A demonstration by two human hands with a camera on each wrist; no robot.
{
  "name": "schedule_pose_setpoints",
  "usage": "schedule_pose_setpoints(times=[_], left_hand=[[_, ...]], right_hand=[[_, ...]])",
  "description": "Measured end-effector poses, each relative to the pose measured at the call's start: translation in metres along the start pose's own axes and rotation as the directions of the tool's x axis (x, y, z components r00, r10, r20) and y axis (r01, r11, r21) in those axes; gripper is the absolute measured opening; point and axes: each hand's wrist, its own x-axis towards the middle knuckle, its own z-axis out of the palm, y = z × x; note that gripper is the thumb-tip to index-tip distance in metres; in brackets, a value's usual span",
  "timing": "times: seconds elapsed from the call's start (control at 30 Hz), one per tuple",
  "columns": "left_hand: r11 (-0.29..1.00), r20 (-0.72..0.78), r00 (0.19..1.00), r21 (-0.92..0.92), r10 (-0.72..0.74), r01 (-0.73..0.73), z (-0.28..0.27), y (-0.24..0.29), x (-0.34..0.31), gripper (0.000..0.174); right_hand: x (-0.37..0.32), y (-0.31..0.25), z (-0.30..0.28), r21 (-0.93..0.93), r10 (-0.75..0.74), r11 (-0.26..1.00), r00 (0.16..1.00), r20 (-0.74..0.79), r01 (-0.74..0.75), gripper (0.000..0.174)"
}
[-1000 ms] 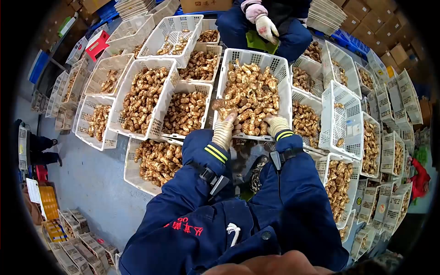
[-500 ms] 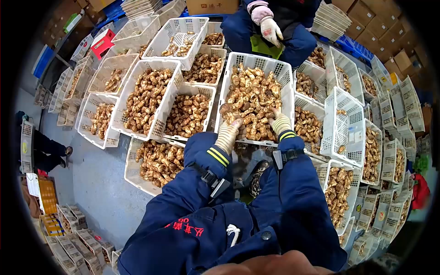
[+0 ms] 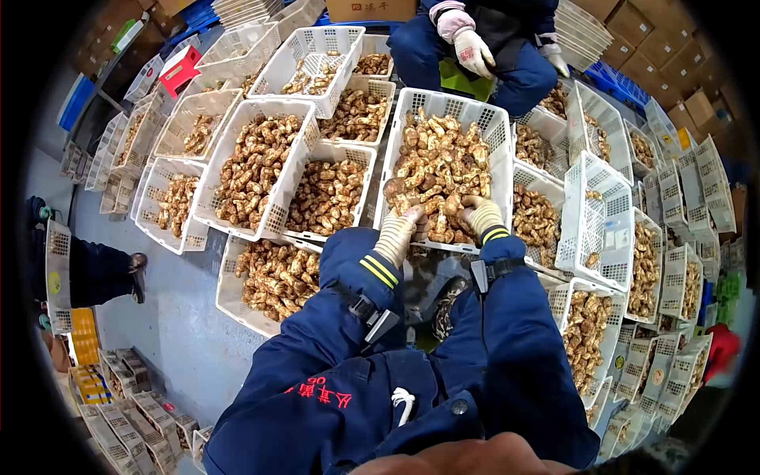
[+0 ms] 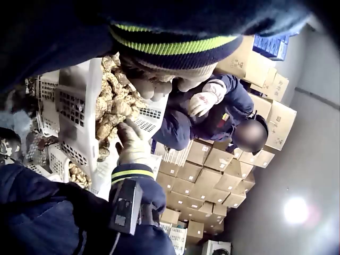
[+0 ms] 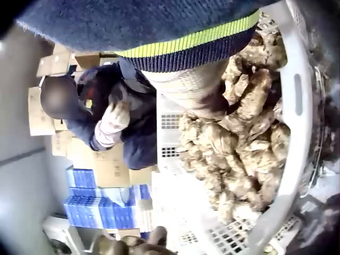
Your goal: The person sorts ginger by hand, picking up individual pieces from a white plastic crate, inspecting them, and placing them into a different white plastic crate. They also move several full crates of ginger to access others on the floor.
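In the head view a white perforated crate (image 3: 503, 150) full of brown-and-cream mushrooms (image 3: 443, 154) stands before me. My left hand (image 3: 402, 226), in a cream glove with a ribbed cuff, is at its near left corner and holds a mushroom with a broad brown cap (image 3: 393, 188). At the near right corner my gloved right hand (image 3: 480, 214) pinches a round-capped mushroom (image 3: 453, 205) at the pile's edge. The left wrist view shows the right hand (image 4: 133, 144) with bent fingers against the pile. In the right wrist view the right hand's fingers are partly hidden behind its cuff.
More mushroom crates stand close on both sides, one heaped crate (image 3: 257, 170) at left and a sparsely filled crate (image 3: 594, 218) at right. A seated person (image 3: 483, 47) in white gloves faces me across the crate. Cardboard boxes (image 3: 661, 47) are stacked behind.
The left hand and its brown-capped mushroom have shifted slightly right with the view. The right hand's fingers have closed in on a round-capped mushroom. At far left a person's legs have moved.
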Motion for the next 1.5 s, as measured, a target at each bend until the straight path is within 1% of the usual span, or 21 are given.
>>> schedule_pose_setpoints(times=[0.03, 0.1, 0.17, 0.27, 0.3, 0.4, 0.53, 0.63, 0.67, 0.7, 0.73, 0.77, 0.87, 0.9, 0.93, 1.0, 1.03, 1.17, 1.33, 1.47, 1.5], left_hand=[[1.0, -0.03, 0.999, 0.022, -0.019, 0.019, 0.0, -0.002, 0.002, 0.031], [0.999, -0.013, 1.0, 0.029, -0.019, 0.019, -0.001, -0.004, 0.004, 0.03], [0.999, -0.008, 1.0, 0.052, -0.012, 0.012, -0.001, -0.007, 0.005, 0.026], [0.999, 0.019, 1.0, 0.052, -0.017, 0.016, 0.001, -0.005, 0.003, 0.023], [1.0, 0.043, 0.999, 0.016, -0.012, 0.011, 0.0, -0.005, 0.005, 0.02], [1.0, 0.039, 0.999, 0.025, -0.018, 0.017, 0.002, -0.005, 0.005, 0.019], [0.998, 0.056, 0.997, 0.042, -0.049, 0.047, 0.004, 0.0, 0.001, 0.021], [0.997, 0.015, 0.999, 0.065, -0.046, 0.045, 0.004, -0.003, 0.002, 0.021], [0.997, 0.019, 0.999, 0.063, -0.039, 0.037, 0.003, -0.003, 0.002, 0.021], [0.998, 0.023, 0.999, 0.06, -0.032, 0.031, 0.003, -0.003, 0.002, 0.02], [0.998, 0.028, 0.999, 0.055, -0.026, 0.025, 0.003, -0.004, 0.002, 0.02], [0.998, 0.043, 0.999, 0.065, -0.016, 0.013, 0.0, -0.009, 0.007, 0.019], [0.999, 0.043, 0.999, 0.042, -0.005, 0.003, 0.002, -0.009, 0.004, 0.026], [0.999, 0.124, 0.991, -0.026, -0.042, 0.045, 0.002, -0.006, 0.002, 0.033], [0.995, 0.141, 0.989, -0.072, -0.052, 0.063, 0.006, -0.001, -0.003, 0.036], [0.982, 0.176, 0.981, -0.158, -0.076, 0.104, 0.015, 0.008, -0.013, 0.041], [0.971, 0.235, 0.966, -0.181, -0.11, 0.155, 0.016, 0.011, -0.014, 0.047], [0.967, 0.304, 0.949, -0.201, -0.089, 0.155, 0.015, 0.009, -0.013, 0.046], [0.993, 0.145, 0.987, -0.103, 0.067, -0.053, 0.012, 0.0, -0.006, 0.048], [0.988, 0.088, 0.984, 0.019, 0.154, -0.156, 0.009, -0.002, -0.001, 0.05], [0.976, 0.079, 0.977, 0.076, 0.197, -0.203, 0.008, -0.005, 0.004, 0.051]], right_hand=[[0.001, 0.004, -0.001, 0.302, -0.024, 0.952, 0.995, -0.098, 0.053, 0.027], [0.001, 0.008, -0.01, 0.585, -0.038, 0.8, 0.984, -0.172, 0.133, 0.024], [-0.007, 0.005, -0.017, 0.441, -0.105, 0.882, 0.982, -0.154, 0.164, 0.026], [-0.003, 0.012, 0.007, -0.21, -0.003, 0.977, 0.995, 0.097, 0.023, 0.054], [-0.002, -0.014, -0.001, -0.373, 0.119, 0.928, 0.927, 0.355, 0.024, 0.073], [-0.008, -0.018, 0.006, -0.451, 0.07, 0.889, 0.952, 0.298, 0.076, 0.082], [0.001, -0.017, 0.02, -0.416, 0.143, 0.909, 0.958, 0.25, -0.027, 0.083], [0.003, -0.012, 0.013, -0.119, 0.153, 0.985, 0.94, 0.305, -0.122, 0.082], [0.009, 0.006, 0.026, -0.16, 0.0, 0.987, 0.995, 0.098, 0.015, 0.08], [0.014, 0.019, 0.03, 0.251, -0.075, 0.967, 0.99, 0.12, 0.043, 0.078], [0.006, 0.007, 0.018, 0.617, -0.151, 0.785, 0.982, 0.111, 0.051, 0.076], [-0.007, -0.003, 0.005, 0.758, -0.171, 0.647, 0.984, 0.047, 0.076, 0.071], [-0.024, -0.019, -0.017, 0.943, -0.259, 0.311, 0.965, -0.036, 0.119, 0.062], [-0.041, -0.04, -0.032, 0.983, -0.221, 0.185, 0.974, 0.059, -0.017, 0.061], [-0.045, -0.048, -0.032, 0.997, -0.268, 0.078, 0.963, 0.028, -0.008, 0.061], [-0.049, -0.053, -0.028, 0.996, -0.286, 0.084, 0.958, 0.031, -0.007, 0.06], [-0.051, -0.056, -0.03, 0.981, -0.291, 0.186, 0.957, 0.01, 0.046, 0.061], [-0.053, -0.066, -0.023, 0.927, -0.405, 0.306, 0.911, -0.078, 0.215, 0.065], [-0.054, -0.069, -0.021, 0.827, -0.447, 0.42, 0.878, -0.169, 0.373, 0.069], [-0.065, -0.076, -0.026, 0.857, -0.32, 0.455, 0.942, -0.097, 0.243, 0.066], [-0.062, -0.074, -0.024, 0.764, -0.281, 0.594, 0.955, -0.095, 0.251, 0.065]])
